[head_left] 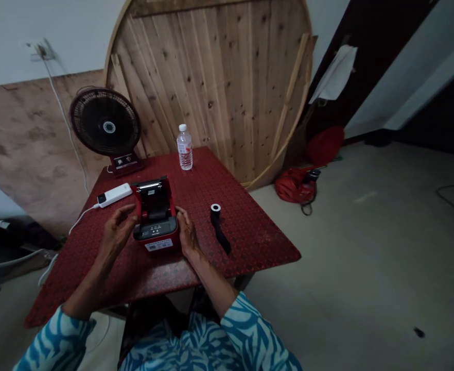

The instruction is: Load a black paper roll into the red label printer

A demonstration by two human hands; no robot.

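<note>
Printer (pixel 157 229) is opened, braced by the unclenched right hand (pixel 188 234); the left hand (pixel 115 229) is held open at nine o'clock, black roll (pixel 215 214) set outside at three.

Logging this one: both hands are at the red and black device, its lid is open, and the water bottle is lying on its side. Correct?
Not quite: the head view shows the bottle standing upright. The rest holds.
</note>
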